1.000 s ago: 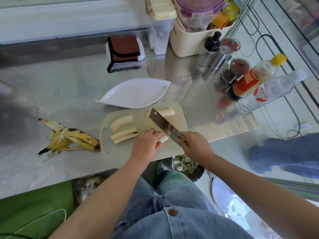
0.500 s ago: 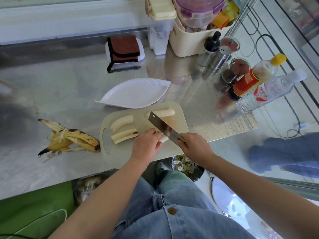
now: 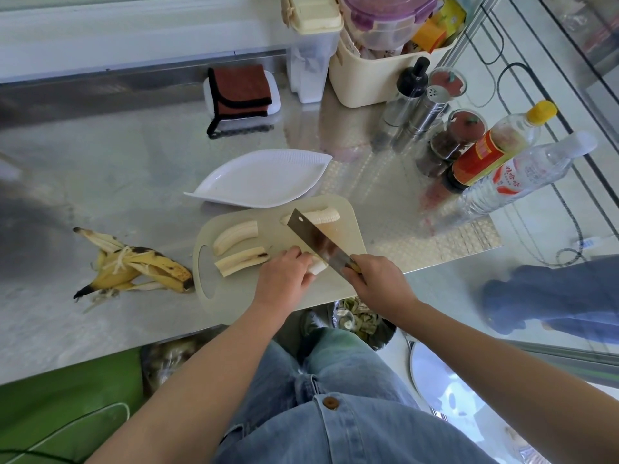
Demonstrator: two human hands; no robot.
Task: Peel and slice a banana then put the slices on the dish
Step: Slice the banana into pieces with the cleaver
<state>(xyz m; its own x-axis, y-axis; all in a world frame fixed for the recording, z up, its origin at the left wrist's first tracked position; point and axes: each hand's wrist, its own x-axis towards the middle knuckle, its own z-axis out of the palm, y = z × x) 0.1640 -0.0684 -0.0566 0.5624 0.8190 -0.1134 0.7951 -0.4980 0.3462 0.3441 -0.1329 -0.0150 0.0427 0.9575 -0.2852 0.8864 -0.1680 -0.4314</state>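
A beige cutting board [image 3: 338, 289] lies at the counter's near edge. On it are two lengthwise banana halves [image 3: 236, 232] [image 3: 242, 261] at the left and a third piece [image 3: 326, 216] at the far right. My left hand [image 3: 284, 279] holds down another banana piece [image 3: 317, 266], only its end showing. My right hand [image 3: 378, 284] grips the handle of a knife [image 3: 318, 244]; its blade slants across the board just right of that piece. The white leaf-shaped dish [image 3: 261, 179] sits behind the board with nothing on it.
A banana peel [image 3: 134, 266] lies left of the board. Behind stand a brown cloth on a white holder [image 3: 241, 95], a cream bin [image 3: 375, 72], shakers [image 3: 422, 108], spice jars [image 3: 459, 139] and two bottles [image 3: 495, 152] at the right. A waste bin [image 3: 358, 319] sits below the counter edge.
The knife blade has shifted slightly beside the held banana piece. Both hands stay where they were.
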